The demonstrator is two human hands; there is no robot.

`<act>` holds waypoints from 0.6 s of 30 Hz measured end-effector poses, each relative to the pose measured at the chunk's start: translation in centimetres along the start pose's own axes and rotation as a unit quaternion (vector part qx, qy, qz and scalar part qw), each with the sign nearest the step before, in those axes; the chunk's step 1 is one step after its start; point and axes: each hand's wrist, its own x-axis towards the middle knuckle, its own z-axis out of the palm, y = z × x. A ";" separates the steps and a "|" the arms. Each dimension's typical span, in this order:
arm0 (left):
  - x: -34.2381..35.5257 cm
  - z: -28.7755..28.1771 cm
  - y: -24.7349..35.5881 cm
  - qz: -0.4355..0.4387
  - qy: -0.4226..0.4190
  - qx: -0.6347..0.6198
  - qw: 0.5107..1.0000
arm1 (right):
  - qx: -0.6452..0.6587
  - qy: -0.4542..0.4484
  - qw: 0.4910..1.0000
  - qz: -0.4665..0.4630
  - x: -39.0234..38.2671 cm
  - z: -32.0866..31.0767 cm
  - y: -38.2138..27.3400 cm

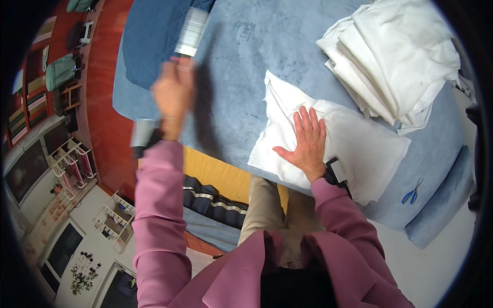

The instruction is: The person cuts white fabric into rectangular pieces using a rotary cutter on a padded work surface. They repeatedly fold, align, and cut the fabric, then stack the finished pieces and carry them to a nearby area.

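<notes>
1. A white cloth (354, 146) lies flat on the blue-covered table (246, 77), near its front edge, right of centre.
2. The right hand (307, 141) rests palm-down on the cloth's left half, fingers spread and fully open, gripping nothing; it only presses on the fabric.
3. A black wrist strap (335, 172) sits at the cuff of the pink sleeve (349, 215) on that arm.
4. The left hand (173, 95) is raised over the table's left part, blurred, closed around a silvery iron (191, 31) whose far end points away from the person; how tight the grip is I cannot tell.
5. Under the iron lies a darker blue cloth (154, 41), spread over the table's far left corner.
6. A pile of white cloths (400, 56) is heaped at the far right, just beyond the flat cloth and well apart from both hands.
7. Blue scissors (411, 195) lie on the table near its right front corner, beside the flat cloth's right edge.
8. A yellow panel (215, 174) shows below the table's front edge, with a dark striped bag (215, 203) beneath it.
9. To the left, red floor (108, 102) and white racks (72, 164).
</notes>
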 end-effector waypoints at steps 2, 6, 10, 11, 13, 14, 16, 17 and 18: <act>1.4 -1.3 -1.8 -0.031 0.026 -0.048 0.998 | 0.007 -0.005 1.000 0.007 0.1 -0.1 0.0; -1.0 0.2 -1.8 0.081 0.009 -0.051 0.995 | 0.002 0.007 1.000 -0.001 0.4 -0.3 -0.1; -3.5 1.8 -0.4 0.120 0.091 0.026 0.988 | 0.001 0.008 1.000 -0.001 0.4 -0.4 -0.2; -4.6 1.5 0.1 0.139 0.142 0.035 0.979 | -0.002 0.008 1.000 0.004 0.4 -0.6 -0.3; -9.5 0.9 2.6 0.066 0.056 -0.124 0.989 | 0.024 -0.004 1.000 0.009 0.6 -1.2 -0.4; -12.2 1.1 4.5 -0.043 -0.045 -0.245 0.968 | 0.040 -0.009 0.999 0.008 0.7 -1.5 -0.5; -17.4 0.9 7.2 0.045 -0.064 -0.281 0.957 | 0.072 -0.001 0.997 0.003 0.6 -2.6 -0.6; -19.1 1.3 8.0 -0.009 -0.062 -0.297 0.953 | 0.097 0.027 0.995 0.000 0.4 -3.2 -0.8; -20.5 1.5 8.8 -0.057 -0.066 -0.316 0.945 | 0.119 0.047 0.992 0.006 -0.1 -3.8 -1.1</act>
